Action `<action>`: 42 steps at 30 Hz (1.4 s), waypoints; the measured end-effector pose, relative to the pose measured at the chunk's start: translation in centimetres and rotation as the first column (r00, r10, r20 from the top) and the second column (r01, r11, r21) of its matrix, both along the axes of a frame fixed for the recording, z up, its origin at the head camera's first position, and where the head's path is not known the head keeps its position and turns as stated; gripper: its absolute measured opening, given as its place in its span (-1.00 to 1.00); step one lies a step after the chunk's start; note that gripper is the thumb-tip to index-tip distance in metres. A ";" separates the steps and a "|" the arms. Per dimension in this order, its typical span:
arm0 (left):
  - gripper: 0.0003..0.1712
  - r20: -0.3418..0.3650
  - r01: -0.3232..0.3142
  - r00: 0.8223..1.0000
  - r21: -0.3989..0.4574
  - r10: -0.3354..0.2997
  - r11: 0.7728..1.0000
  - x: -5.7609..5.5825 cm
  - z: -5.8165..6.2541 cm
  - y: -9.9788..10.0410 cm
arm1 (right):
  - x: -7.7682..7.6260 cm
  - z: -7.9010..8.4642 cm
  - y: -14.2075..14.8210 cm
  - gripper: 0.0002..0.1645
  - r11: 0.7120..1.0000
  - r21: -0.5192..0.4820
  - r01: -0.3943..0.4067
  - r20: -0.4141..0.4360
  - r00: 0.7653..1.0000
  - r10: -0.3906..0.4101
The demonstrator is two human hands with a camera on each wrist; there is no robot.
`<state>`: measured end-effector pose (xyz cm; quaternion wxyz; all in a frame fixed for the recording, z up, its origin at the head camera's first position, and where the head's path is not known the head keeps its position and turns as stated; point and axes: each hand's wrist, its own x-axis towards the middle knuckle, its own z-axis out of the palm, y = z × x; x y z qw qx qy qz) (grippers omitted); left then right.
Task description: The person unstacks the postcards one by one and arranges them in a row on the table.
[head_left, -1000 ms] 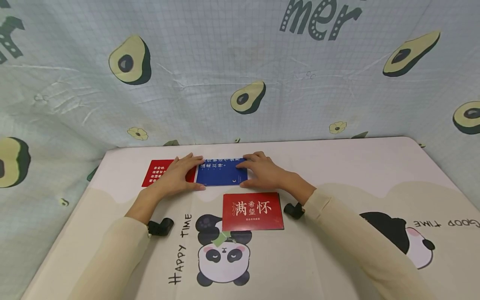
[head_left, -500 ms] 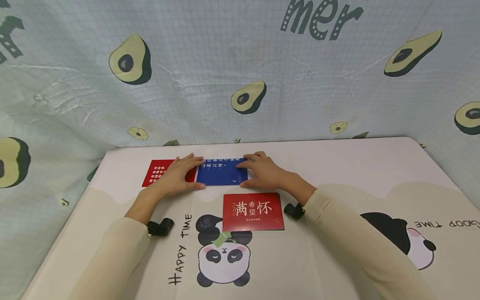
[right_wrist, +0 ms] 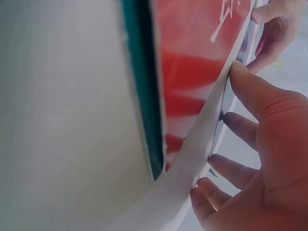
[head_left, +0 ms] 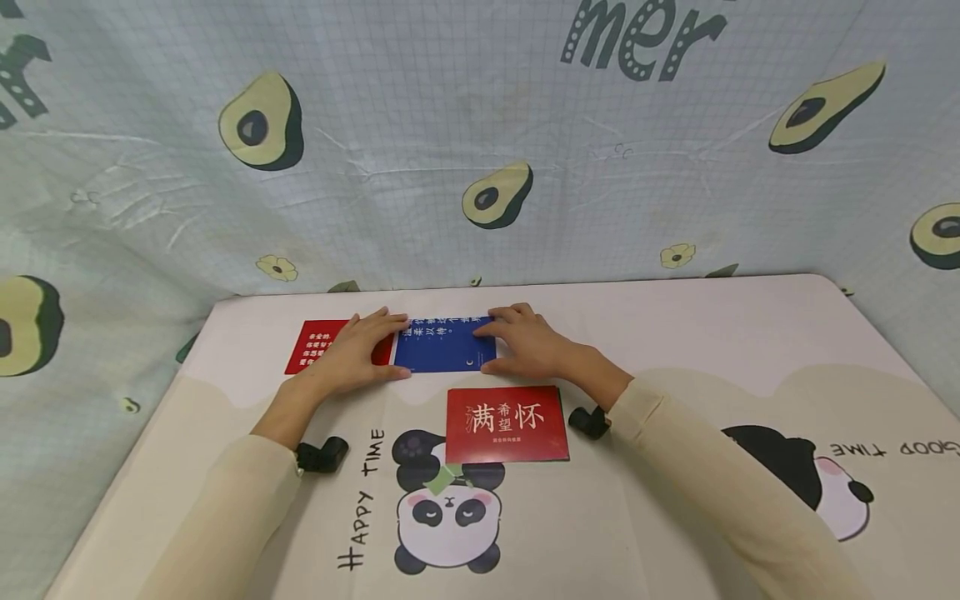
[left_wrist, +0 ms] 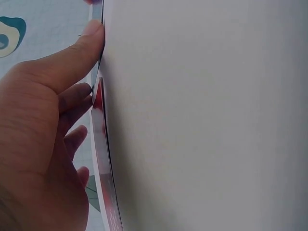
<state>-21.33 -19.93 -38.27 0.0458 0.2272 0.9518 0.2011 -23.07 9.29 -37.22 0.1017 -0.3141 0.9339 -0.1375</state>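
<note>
A blue card (head_left: 442,348) with white writing lies flat at the far side of the table, beside a red card (head_left: 306,342) on its left. My left hand (head_left: 352,354) holds the blue card's left end, thumb on the near edge and fingers towards the far edge. This hand covers part of the red card. At the blue card's right end, my right hand (head_left: 528,342) grips it between thumb and fingers, the index finger bent over its top. Nearer to me lies another red card (head_left: 507,425) with large white characters; its teal side (right_wrist: 139,86) shows in the right wrist view.
The pale tablecloth (head_left: 600,500) has printed pandas and lettering. A curtain (head_left: 375,125) with avocado prints hangs just behind the table's back edge. Both wrists wear small black cameras, the right one (head_left: 588,422) close beside the near red card.
</note>
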 end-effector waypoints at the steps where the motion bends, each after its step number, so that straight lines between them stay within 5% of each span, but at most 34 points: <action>1: -0.09 0.001 -0.001 1.000 0.000 0.001 1.000 0.0 0.0 0.0 | 0.0 0.0 0.0 -0.27 1.000 0.000 0.000 0.000 1.000 0.000; 42: -0.08 -0.005 0.007 1.000 0.025 -0.007 1.000 -0.1 -0.1 -0.2 | -0.3 0.0 0.0 -0.26 1.000 0.007 -0.016 -0.012 1.000 0.016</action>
